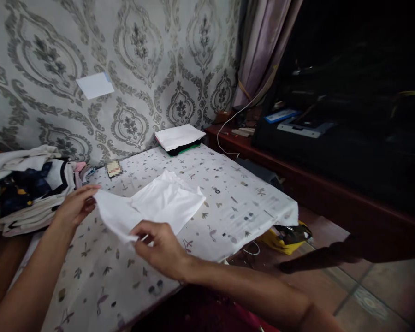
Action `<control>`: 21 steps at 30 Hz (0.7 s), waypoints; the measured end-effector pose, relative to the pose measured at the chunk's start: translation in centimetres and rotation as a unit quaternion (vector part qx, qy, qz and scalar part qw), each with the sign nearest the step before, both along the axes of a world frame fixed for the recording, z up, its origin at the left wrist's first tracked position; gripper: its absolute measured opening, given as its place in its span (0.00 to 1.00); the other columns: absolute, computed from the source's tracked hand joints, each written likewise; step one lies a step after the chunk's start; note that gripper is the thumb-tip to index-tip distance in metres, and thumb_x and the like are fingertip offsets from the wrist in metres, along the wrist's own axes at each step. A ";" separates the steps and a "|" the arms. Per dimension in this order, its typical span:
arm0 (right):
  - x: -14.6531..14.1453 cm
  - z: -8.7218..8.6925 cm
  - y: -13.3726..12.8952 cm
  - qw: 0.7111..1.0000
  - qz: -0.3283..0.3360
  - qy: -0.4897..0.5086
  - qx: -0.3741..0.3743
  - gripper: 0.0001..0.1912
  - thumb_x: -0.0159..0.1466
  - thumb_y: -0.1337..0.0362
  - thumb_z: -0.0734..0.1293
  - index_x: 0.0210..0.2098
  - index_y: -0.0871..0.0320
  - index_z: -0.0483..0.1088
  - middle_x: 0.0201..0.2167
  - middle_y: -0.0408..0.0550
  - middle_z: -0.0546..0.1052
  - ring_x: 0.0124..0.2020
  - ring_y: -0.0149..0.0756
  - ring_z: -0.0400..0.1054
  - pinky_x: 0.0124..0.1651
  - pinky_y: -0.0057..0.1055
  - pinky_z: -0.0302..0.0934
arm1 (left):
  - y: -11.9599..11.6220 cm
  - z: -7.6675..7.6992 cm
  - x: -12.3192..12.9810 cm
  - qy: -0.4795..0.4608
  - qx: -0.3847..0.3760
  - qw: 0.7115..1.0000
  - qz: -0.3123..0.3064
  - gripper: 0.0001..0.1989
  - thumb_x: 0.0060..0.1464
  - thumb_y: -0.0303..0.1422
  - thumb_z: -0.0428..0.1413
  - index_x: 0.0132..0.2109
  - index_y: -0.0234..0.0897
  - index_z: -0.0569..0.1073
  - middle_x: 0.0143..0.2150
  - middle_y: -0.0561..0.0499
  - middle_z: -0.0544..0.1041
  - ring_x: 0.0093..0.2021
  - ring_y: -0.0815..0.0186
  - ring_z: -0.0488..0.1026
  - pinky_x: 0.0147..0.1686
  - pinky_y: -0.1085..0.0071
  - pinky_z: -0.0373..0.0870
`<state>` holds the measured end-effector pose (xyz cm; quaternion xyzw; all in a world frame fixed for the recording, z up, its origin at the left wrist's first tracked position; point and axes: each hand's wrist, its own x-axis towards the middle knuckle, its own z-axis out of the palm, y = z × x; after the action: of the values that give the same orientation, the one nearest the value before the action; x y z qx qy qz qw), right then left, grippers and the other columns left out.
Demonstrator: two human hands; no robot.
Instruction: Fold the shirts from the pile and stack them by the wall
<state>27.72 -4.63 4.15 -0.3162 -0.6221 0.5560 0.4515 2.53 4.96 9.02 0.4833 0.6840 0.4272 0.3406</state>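
Observation:
A thin white cloth garment [169, 200] lies partly spread on the patterned table cover, its far end resting on the surface. The near end is lifted and stretched between my two hands. My left hand [79, 205] pinches one corner at the left, close to the clothes pile. At the nearer corner, the fingers of my right hand [157, 246] are closed on the fabric's edge. What kind of garment it is I cannot tell.
A neat stack of folded cloth [180, 137], white on top, sits at the table's far edge. Rumpled clothes [38, 184] are heaped at the left. A small card-like item [114, 169] lies by the wall. Right of the table stands a dark red cabinet [318, 203] with a white cable.

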 end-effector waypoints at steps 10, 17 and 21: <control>10.9 -3.9 7.1 0.935 -0.201 0.182 -0.227 0.13 0.46 0.60 0.76 0.26 0.58 0.70 0.22 0.39 0.74 0.26 0.31 0.70 0.37 0.32 0.70 | 12.0 -3.4 12.5 -0.093 -0.048 0.989 -0.103 0.11 0.40 0.32 0.64 0.30 0.34 0.70 0.24 0.46 0.78 0.24 0.63 0.78 0.18 0.77 0.52; 13.3 -6.5 8.4 0.920 -0.224 0.172 -0.273 0.13 0.43 0.62 0.75 0.25 0.57 0.68 0.19 0.38 0.72 0.25 0.31 0.70 0.34 0.31 0.70 | 14.9 -6.5 15.9 -0.066 -0.066 0.987 -0.127 0.11 0.40 0.34 0.64 0.29 0.34 0.71 0.23 0.46 0.79 0.23 0.64 0.77 0.19 0.77 0.51; 14.0 -7.1 9.0 0.917 -0.235 0.167 -0.275 0.14 0.43 0.62 0.75 0.26 0.57 0.68 0.19 0.38 0.72 0.25 0.32 0.70 0.34 0.32 0.71 | 16.0 -7.2 16.4 -0.057 -0.073 0.988 -0.126 0.13 0.39 0.37 0.65 0.28 0.34 0.71 0.23 0.47 0.79 0.23 0.64 0.77 0.19 0.77 0.50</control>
<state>41.74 4.33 -2.96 -0.4674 -0.2677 0.6281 0.5615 18.97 21.00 1.77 0.5143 0.6262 0.3571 0.4646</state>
